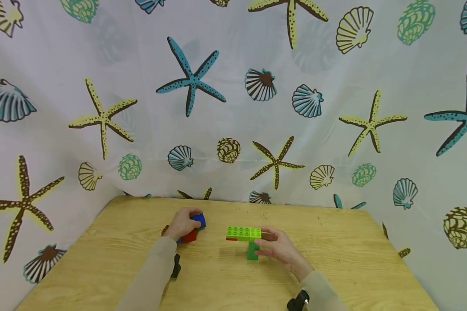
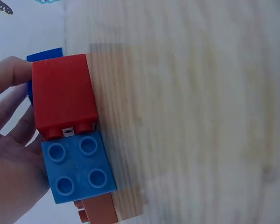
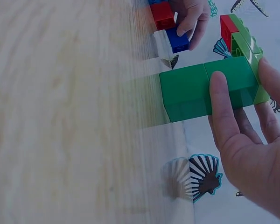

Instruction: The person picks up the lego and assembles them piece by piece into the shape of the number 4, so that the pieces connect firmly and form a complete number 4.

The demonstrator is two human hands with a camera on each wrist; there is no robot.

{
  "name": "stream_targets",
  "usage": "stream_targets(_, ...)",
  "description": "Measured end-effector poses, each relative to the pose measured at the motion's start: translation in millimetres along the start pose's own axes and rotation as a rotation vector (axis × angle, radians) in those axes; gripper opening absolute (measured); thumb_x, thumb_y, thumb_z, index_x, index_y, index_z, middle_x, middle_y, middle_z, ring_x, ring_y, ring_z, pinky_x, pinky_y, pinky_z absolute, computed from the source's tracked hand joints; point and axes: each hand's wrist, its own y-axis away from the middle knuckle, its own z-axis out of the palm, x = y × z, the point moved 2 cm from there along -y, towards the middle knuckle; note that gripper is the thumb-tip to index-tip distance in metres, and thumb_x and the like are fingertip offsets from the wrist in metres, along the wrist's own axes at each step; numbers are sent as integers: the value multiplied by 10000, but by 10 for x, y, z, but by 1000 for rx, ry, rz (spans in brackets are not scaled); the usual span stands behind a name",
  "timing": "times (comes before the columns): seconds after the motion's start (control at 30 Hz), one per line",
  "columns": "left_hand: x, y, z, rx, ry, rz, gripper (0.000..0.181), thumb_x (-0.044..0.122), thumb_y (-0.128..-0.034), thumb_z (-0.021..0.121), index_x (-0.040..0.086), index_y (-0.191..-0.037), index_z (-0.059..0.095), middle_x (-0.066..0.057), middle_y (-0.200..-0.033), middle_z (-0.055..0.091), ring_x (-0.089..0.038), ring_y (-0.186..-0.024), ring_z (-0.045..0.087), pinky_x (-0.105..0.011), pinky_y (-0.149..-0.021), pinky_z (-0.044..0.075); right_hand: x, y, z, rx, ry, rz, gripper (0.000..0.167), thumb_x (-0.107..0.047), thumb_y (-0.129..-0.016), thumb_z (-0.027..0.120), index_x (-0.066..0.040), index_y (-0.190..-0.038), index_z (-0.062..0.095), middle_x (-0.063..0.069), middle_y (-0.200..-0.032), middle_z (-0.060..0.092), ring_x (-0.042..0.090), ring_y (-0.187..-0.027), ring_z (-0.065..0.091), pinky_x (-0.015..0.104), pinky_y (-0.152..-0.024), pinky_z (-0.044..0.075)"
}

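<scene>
Lower centre of the head view, we found an upright dark-green column [image 1: 252, 252] beneath a light-green studded bar [image 1: 241, 233], which overhung leftward with a red piece [image 1: 231, 239] under its end; the right hand [image 1: 283, 251] gripped it. Further left, the left hand [image 1: 182, 223] pinched a blue brick [image 1: 199, 220] beside red [image 2: 64, 91], lighter-blue [image 2: 78, 167] and brown bricks [image 2: 101, 208].

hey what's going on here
A person is handling toy building bricks at a wooden table. Their right hand grips an upright dark green column topped by light green bricks that reach out to one side, with a small red brick under the far end. Their left hand holds a dark blue brick beside a larger red brick, a lighter blue one and a brown one.
</scene>
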Motion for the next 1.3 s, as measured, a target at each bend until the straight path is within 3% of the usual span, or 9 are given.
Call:
stream_targets(0.47, 213, 114, 30, 114, 118, 63, 477, 81, -855, 673, 110, -1328, 611, -178, -1375, 554, -372, -1203, 557, -521, -972, 494, -44, -8, -18, -10, 5, -4, 586, -149, -906, 707, -8, -1422, 468, 167, -1291, 588, 208, -1087, 650, 411, -904, 555)
stream_targets(0.7, 290, 190, 94, 124, 204, 113, 472, 54, -847, 685, 107, -1312, 625, -164, -1402, 539, -379, -1238, 549, -500, -963, 502, -22, -15, -6, -11, 2, -7, 580, -148, -913, 699, 2, -1421, 462, 171, -1292, 582, 201, -1078, 649, 425, -918, 547)
stream_targets(0.93, 391, 222, 128, 132, 206, 175, 475, 46, -839, 696, 125, -1303, 634, -159, -1392, 546, -371, -1248, 546, -504, -962, 504, -9, 0, -5, -9, 9, -6, 567, -148, -923, 685, -3, -1423, 460, 174, -1303, 569, 198, -1087, 642, 425, -921, 545)
stream_targets(1.3, 545, 264, 98, 150, 199, 175, 555, 83, -832, 760, 104, -1349, 560, -143, -1359, 577, -341, -1250, 545, -504, -1034, 455, -7, -4, 9, -15, 1, -6, 577, -149, -924, 685, -6, -1432, 452, 173, -1306, 567, 198, -1085, 644, 433, -928, 541)
